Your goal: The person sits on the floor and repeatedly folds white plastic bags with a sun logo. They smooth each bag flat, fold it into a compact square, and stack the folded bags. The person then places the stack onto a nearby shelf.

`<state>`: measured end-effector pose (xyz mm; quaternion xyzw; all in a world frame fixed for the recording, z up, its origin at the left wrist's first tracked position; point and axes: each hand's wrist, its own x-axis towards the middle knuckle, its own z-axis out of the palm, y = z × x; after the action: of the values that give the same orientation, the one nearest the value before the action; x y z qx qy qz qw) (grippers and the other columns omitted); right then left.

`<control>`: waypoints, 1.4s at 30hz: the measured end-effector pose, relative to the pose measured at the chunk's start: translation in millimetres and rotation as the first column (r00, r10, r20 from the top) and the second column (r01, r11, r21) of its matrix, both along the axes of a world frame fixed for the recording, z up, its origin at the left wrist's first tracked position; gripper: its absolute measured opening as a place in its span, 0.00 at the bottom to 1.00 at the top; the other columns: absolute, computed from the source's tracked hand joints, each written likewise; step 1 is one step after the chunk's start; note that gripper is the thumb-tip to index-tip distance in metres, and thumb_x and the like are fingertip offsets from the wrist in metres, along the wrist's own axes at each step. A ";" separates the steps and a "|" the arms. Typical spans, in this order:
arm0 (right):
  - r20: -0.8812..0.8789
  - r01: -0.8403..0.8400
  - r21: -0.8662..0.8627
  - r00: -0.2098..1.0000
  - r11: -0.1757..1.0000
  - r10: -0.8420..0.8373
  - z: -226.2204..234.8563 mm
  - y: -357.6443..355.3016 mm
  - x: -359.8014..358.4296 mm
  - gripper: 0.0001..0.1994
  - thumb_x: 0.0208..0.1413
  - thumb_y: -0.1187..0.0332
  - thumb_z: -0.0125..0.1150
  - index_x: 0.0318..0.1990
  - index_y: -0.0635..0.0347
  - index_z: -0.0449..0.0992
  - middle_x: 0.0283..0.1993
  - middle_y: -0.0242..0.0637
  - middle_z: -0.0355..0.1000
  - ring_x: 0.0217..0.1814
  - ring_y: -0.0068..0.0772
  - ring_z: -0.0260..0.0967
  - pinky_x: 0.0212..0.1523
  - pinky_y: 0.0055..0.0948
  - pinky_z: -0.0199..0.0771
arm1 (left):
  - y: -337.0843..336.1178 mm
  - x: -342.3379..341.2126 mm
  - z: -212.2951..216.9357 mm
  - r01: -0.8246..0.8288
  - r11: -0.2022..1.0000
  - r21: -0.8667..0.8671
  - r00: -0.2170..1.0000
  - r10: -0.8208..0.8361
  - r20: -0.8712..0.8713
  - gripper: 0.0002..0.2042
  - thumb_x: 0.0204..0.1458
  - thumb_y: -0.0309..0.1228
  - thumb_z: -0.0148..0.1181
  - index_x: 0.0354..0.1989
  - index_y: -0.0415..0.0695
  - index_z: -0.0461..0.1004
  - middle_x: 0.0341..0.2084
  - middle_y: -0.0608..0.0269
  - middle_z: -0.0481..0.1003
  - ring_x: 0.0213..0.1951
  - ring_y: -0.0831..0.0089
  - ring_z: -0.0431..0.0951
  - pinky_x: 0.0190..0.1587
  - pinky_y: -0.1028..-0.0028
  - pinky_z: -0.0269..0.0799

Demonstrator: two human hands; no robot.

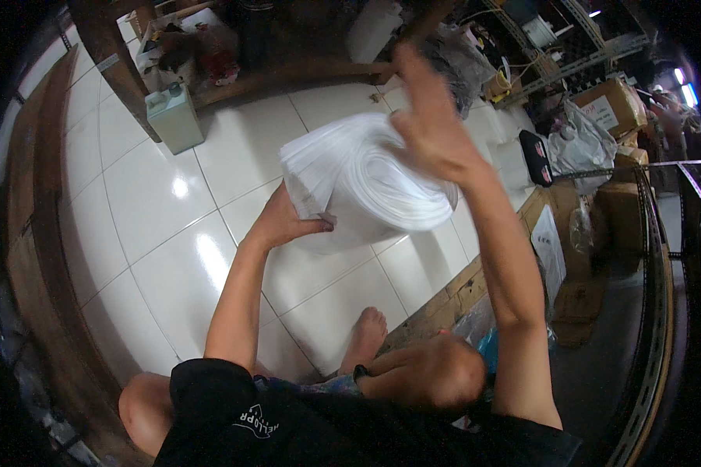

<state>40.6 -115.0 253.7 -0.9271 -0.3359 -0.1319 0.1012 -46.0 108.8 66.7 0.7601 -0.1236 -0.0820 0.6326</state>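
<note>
Roll of white, thin sheet material [374,175] is in front of the person, between the two hands, above the glossy white tiled floor [171,241]; whether the floor bears its weight, I cannot tell. Its spiral end faces upward, toward the head and somewhat to the right; so its long axis runs from this end down and away from the view, while the many loose layers spread out like a fan to the left. Left hand [279,221] holds the lower corner of these layers, with the thumb on the near side and the other fingers hidden behind; right hand [438,140] is at the upper right of the spiral, blurred, with the fingers extended and the thumb apart, holding nothing that I can see; whether its palm touches the roll, I cannot tell. The left hand is nearer to the loose layers; the right hand is nearer to the wound spiral.
</note>
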 end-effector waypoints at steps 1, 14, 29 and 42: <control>-0.075 -0.089 0.170 0.992 0.981 0.103 26.3 8.5 1.0 0.45 0.59 0.41 0.51 0.74 0.64 0.45 0.76 0.58 0.44 0.79 0.61 0.37 0.76 0.54 0.34 | -0.2 -0.9 0.4 -0.007 1.000 -0.010 1.000 0.007 0.019 0.52 0.26 0.36 0.83 0.65 0.40 0.59 0.60 0.51 0.69 0.63 0.57 0.68 0.66 0.65 0.61; -0.032 -0.097 -0.045 0.995 0.994 0.095 -0.5 73.5 30.0 0.44 0.60 0.43 0.50 0.74 0.65 0.45 0.72 0.65 0.50 0.77 0.62 0.44 0.74 0.56 0.39 | -3.2 -3.2 -2.9 -0.089 0.996 0.027 0.995 0.087 0.049 0.53 0.26 0.40 0.83 0.65 0.40 0.60 0.58 0.49 0.71 0.61 0.52 0.70 0.65 0.62 0.64; -0.050 -0.072 -0.081 0.996 0.994 0.068 -4.0 35.4 39.6 0.38 0.64 0.47 0.46 0.72 0.68 0.50 0.73 0.63 0.51 0.75 0.59 0.48 0.73 0.58 0.42 | -6.1 -1.9 -17.2 -0.151 0.977 0.152 0.982 0.131 0.137 0.51 0.26 0.40 0.83 0.63 0.39 0.61 0.55 0.47 0.73 0.59 0.49 0.72 0.62 0.60 0.68; -0.048 -0.033 -0.006 0.998 0.999 0.032 19.6 4.7 -32.1 0.45 0.60 0.35 0.43 0.74 0.63 0.46 0.75 0.63 0.45 0.79 0.62 0.38 0.75 0.59 0.33 | -8.0 -6.5 -5.4 -0.115 0.993 0.041 0.992 0.113 0.046 0.51 0.26 0.39 0.83 0.64 0.41 0.61 0.56 0.49 0.73 0.59 0.52 0.72 0.63 0.62 0.66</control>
<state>8.5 -110.3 273.3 -0.9247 -0.3489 -0.1069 0.1082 -52.5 100.8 61.3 0.7811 -0.0919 -0.0317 0.6168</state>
